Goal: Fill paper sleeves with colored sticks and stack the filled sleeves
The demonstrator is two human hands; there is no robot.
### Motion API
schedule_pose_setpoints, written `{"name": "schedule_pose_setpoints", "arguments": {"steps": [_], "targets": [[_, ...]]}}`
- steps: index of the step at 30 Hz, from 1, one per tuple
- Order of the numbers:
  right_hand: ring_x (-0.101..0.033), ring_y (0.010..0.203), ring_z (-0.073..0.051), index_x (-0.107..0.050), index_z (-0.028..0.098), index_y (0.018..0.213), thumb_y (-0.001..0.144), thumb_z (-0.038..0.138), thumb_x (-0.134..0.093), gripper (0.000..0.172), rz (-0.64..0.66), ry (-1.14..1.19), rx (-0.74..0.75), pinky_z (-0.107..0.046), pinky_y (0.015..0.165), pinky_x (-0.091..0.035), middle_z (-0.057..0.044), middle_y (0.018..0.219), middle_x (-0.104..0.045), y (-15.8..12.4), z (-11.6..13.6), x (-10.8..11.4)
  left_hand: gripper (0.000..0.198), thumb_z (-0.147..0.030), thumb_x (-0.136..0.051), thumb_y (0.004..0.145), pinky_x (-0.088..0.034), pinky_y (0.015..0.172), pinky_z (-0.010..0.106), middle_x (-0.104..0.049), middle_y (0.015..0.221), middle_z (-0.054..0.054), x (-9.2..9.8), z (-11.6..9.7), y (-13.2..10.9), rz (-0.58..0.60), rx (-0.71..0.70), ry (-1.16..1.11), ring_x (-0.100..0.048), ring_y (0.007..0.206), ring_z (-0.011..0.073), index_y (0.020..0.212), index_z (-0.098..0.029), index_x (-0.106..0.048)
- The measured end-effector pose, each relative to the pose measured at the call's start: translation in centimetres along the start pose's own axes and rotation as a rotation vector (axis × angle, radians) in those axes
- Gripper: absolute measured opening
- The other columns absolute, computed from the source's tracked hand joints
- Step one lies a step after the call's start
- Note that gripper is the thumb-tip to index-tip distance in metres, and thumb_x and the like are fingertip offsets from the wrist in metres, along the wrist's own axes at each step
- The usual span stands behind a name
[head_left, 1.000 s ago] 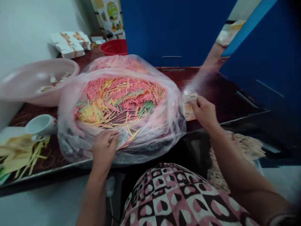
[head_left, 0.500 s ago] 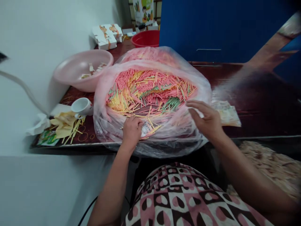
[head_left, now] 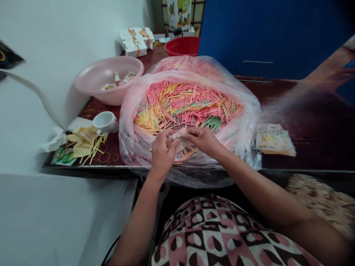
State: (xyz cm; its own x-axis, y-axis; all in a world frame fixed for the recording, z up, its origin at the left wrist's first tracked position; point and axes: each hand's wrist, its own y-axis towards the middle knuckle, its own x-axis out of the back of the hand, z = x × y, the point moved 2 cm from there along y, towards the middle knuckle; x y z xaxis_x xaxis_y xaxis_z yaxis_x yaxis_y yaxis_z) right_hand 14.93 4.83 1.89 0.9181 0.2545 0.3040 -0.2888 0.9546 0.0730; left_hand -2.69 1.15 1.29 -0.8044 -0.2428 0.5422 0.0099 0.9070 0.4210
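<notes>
1. The left hand (head_left: 163,152) and the right hand (head_left: 201,140) meet in front of the person, over the near side of a big clear plastic bag (head_left: 249,127).
2. Both hands hold one small see-through packet (head_left: 177,133). The fingers of each hand are pinched shut on it, one hand at each end. Holding both ends may keep the packet pulled flat.
3. The packet is in the air, just above a big heap of thin colored sticks (head_left: 183,105) that are pink, yellow and green. The heap is inside the bag.
4. The top of the bag is rolled back, so it stays wide open. That looks like it makes the sticks easy to reach.
5. A stack of flat packets (head_left: 274,143) lies on the dark wooden table (head_left: 313,125), just right of the bag, close to the right hand.
6. On the left are a pink plastic basin (head_left: 94,92) with a few small bits inside, and a white cup (head_left: 105,122) on its side — yellow sticks (head_left: 93,149) lie right beside it.
7. A red bowl (head_left: 182,46) and white boxes (head_left: 135,41) sit farther back — out of the way.
</notes>
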Motion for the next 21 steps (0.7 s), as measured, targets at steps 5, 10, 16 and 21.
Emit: {"name": "schedule_pose_setpoints", "arguments": {"steps": [5, 10, 16, 21], "targets": [[-0.058, 0.074, -0.015, -0.073, 0.02, 0.087, 0.079, 0.047, -0.073, 0.029, -0.004, 0.219, 0.002, -0.028, 0.07, -0.048, -0.001, 0.081, -0.069, -0.3, 0.4, -0.3, 0.039, -0.025, -0.069, 0.087, -0.056, 0.074, 0.028, -0.071, 0.096, 0.002, 0.1, 1.0, 0.1, 0.146, 0.359, -0.469, -0.068, 0.081, 0.0166, 0.125, -0.023, -0.059], [-0.053, 0.068, -0.013, -0.069, 0.019, 0.081, 0.077, 0.055, -0.077, 0.037, 0.03, 0.246, -0.01, -0.027, 0.065, -0.045, 0.001, 0.073, -0.063, -0.1, 0.7, -1.2, 0.031, -0.026, -0.068, 0.084, -0.055, 0.078, 0.028, -0.073, 0.098, 0.003, 0.6, 1.2, -0.1, 0.207, 0.36, -0.51, -0.068, 0.087, 0.0171, 0.115, -0.022, -0.063], [-0.035, 0.058, -0.01, -0.045, 0.021, 0.058, 0.089, 0.059, -0.062, 0.053, -0.077, -0.117, 0.094, -0.027, 0.056, -0.027, 0.005, 0.058, -0.038, -0.1, 0.6, -2.0, 0.023, -0.034, -0.062, 0.093, -0.047, 0.064, 0.025, -0.066, 0.077, -0.001, 0.9, 2.0, -0.9, 0.175, 0.371, -0.474, -0.059, 0.068, 0.0143, 0.11, -0.021, -0.07], [-0.04, 0.058, -0.011, -0.046, 0.02, 0.055, 0.098, 0.066, -0.048, 0.062, 0.01, -0.31, 0.214, -0.028, 0.059, -0.028, 0.002, 0.057, -0.043, 1.7, 0.9, -2.7, 0.015, -0.032, -0.063, 0.095, -0.051, 0.082, 0.032, -0.075, 0.09, 0.003, 2.0, 1.9, -0.2, 0.195, 0.212, -0.263, -0.067, 0.087, 0.0196, 0.096, -0.021, -0.073]]}}
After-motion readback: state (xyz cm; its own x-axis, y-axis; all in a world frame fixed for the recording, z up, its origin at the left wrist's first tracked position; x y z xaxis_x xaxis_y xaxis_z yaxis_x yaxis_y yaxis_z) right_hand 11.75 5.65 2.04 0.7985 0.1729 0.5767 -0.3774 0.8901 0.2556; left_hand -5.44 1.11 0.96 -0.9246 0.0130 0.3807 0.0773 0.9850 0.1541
